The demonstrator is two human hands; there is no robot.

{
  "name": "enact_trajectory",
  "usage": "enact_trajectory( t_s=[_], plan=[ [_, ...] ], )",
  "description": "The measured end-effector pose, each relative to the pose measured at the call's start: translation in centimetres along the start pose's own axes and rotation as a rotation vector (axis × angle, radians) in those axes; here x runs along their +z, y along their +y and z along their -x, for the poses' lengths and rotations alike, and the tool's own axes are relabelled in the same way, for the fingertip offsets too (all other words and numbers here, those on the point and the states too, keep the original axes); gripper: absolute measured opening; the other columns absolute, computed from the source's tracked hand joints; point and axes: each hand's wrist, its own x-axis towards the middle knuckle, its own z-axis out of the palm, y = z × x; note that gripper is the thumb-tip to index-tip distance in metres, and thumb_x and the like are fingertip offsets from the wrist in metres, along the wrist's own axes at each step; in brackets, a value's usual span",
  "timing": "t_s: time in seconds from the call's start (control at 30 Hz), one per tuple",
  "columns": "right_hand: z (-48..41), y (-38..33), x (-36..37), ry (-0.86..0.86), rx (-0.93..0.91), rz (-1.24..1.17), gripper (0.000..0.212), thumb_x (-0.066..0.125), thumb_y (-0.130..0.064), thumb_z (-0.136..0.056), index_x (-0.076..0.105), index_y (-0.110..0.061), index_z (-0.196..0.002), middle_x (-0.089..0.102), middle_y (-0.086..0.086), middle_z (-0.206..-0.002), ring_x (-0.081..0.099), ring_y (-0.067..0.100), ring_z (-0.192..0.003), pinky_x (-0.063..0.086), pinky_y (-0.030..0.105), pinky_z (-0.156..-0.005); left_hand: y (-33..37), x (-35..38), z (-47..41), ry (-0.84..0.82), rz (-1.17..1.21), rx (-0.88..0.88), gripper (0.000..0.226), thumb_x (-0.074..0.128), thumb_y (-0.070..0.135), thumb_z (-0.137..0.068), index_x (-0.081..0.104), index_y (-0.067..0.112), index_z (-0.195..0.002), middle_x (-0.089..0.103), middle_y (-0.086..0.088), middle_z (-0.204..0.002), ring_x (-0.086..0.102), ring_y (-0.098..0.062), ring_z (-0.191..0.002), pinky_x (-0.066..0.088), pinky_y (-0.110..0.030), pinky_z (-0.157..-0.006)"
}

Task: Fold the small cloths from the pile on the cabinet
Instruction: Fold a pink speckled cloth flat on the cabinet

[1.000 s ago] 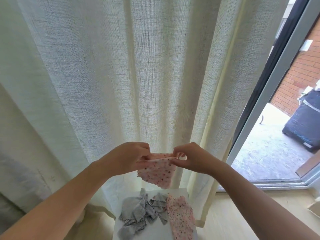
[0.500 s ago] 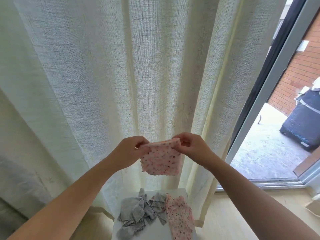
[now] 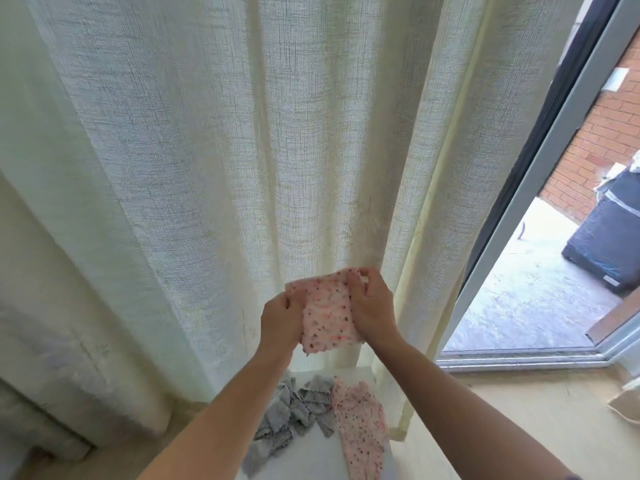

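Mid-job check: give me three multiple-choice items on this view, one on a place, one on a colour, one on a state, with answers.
1. Where is the pink dotted cloth being folded?
A) on the floor
B) in the air before the curtain
C) inside a basket

2. What colour are the crumpled cloths at the left of the cabinet?
A) blue
B) green
C) grey

3. How is the cloth in the air held?
A) by both hands
B) by one hand only
C) by neither hand

Answers:
1 B, it hangs clear above the cabinet.
2 C, they are grey, beside another pink cloth.
3 A, the left hand and right hand each hold a side.
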Motion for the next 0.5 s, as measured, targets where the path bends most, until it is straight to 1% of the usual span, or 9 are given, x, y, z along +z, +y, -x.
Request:
enact_trajectory(
  t_s=[0.03, 0.1, 0.17, 0.2, 0.27, 0.33, 0.4, 0.43, 0.5],
  plan=[
    [0.0, 0.3, 0.0, -0.001, 0.006, 0.007, 0.024, 0.047, -0.036, -0.102, 0.058, -0.016, -0.11, 0.065, -0.003, -0.093, 0.064, 0.01, -0.084, 0.047, 0.014, -0.063, -0.2, 0.2, 0.0, 0.029, -0.014, 0.008, 0.046, 0.043, 0.039, -0.101, 0.065, 0.0, -0.089, 0.068, -0.017, -0.085, 0.062, -0.019, -0.069, 0.05, -0.025, -0.055],
    [0.0, 0.8, 0.1, 0.001, 0.036, 0.001, 0.03, 0.047, -0.041, -0.1, 0.061, -0.015, -0.105, 0.066, -0.002, -0.091, 0.064, 0.012, -0.084, 0.049, 0.021, -0.068, -0.4, 0.2, -0.1, 0.003, 0.049, -0.054, 0.047, 0.041, 0.043, -0.102, 0.065, 0.004, -0.092, 0.067, -0.009, -0.087, 0.063, -0.019, -0.073, 0.049, -0.024, -0.054],
    [-0.1, 1.1, 0.1, 0.0, 0.086, 0.001, 0.039, 0.048, -0.043, -0.099, 0.065, -0.008, -0.096, 0.065, 0.007, -0.083, 0.062, 0.014, -0.077, 0.05, 0.026, -0.066, -0.1, 0.0, 0.0, -0.086, 0.206, -0.169, 0.045, 0.043, 0.043, -0.101, 0.068, 0.007, -0.102, 0.071, -0.008, -0.093, 0.065, -0.022, -0.076, 0.048, -0.026, -0.051],
    [-0.2, 1.3, 0.0, -0.003, 0.112, -0.002, 0.044, 0.048, -0.044, -0.099, 0.066, -0.004, -0.093, 0.066, 0.015, -0.084, 0.061, 0.016, -0.074, 0.05, 0.031, -0.067, 0.1, -0.2, 0.0, -0.137, 0.332, -0.242, 0.045, 0.043, 0.044, -0.101, 0.068, 0.007, -0.106, 0.072, -0.008, -0.092, 0.066, -0.023, -0.076, 0.049, -0.027, -0.051],
    [-0.4, 1.8, -0.2, -0.016, 0.168, -0.037, 0.046, 0.048, -0.043, -0.099, 0.067, -0.002, -0.094, 0.066, 0.018, -0.085, 0.061, 0.02, -0.076, 0.054, 0.038, -0.072, 0.5, -1.0, 0.1, -0.256, 0.526, -0.366, 0.052, 0.037, 0.05, -0.101, 0.065, 0.006, -0.109, 0.073, -0.01, -0.094, 0.069, -0.025, -0.082, 0.057, -0.034, -0.063],
    [-0.5, 1.9, -0.6, -0.06, 0.24, -0.126, 0.042, 0.047, -0.044, -0.099, 0.067, -0.007, -0.095, 0.066, 0.009, -0.085, 0.065, 0.023, -0.083, 0.056, 0.042, -0.079, 0.4, -1.5, -0.1, -0.375, 0.507, -0.353, 0.053, 0.039, 0.051, -0.099, 0.064, 0.006, -0.113, 0.069, -0.016, -0.106, 0.068, -0.03, -0.094, 0.059, -0.043, -0.075],
    [-0.4, 2.0, -0.8, -0.122, 0.286, -0.142, 0.037, 0.047, -0.044, -0.099, 0.065, -0.011, -0.099, 0.066, 0.003, -0.093, 0.066, 0.023, -0.09, 0.057, 0.04, -0.08, 0.6, -1.8, -0.1, -0.43, 0.332, -0.25, 0.035, 0.052, 0.035, -0.098, 0.065, 0.006, -0.113, 0.067, -0.02, -0.11, 0.066, -0.03, -0.093, 0.059, -0.043, -0.076],
    [-0.4, 2.0, -1.0, -0.15, 0.269, -0.065, 0.033, 0.047, -0.043, -0.1, 0.061, -0.013, -0.103, 0.065, 0.0, -0.097, 0.064, 0.02, -0.091, 0.054, 0.032, -0.076, 0.8, -1.9, 0.0, -0.423, 0.262, -0.206, 0.027, 0.057, 0.027, -0.096, 0.066, 0.006, -0.11, 0.067, -0.02, -0.109, 0.066, -0.029, -0.089, 0.059, -0.041, -0.076],
    [0.1, 1.8, -1.4, -0.149, 0.175, 0.168, 0.026, 0.049, -0.037, -0.1, 0.054, -0.016, -0.115, 0.06, -0.005, -0.101, 0.059, 0.01, -0.088, 0.045, 0.02, -0.069, 1.0, -1.8, 0.1, -0.376, 0.183, -0.125, 0.018, 0.06, 0.021, -0.094, 0.068, 0.01, -0.106, 0.071, -0.014, -0.103, 0.069, -0.023, -0.082, 0.06, -0.035, -0.07]
  ],
)
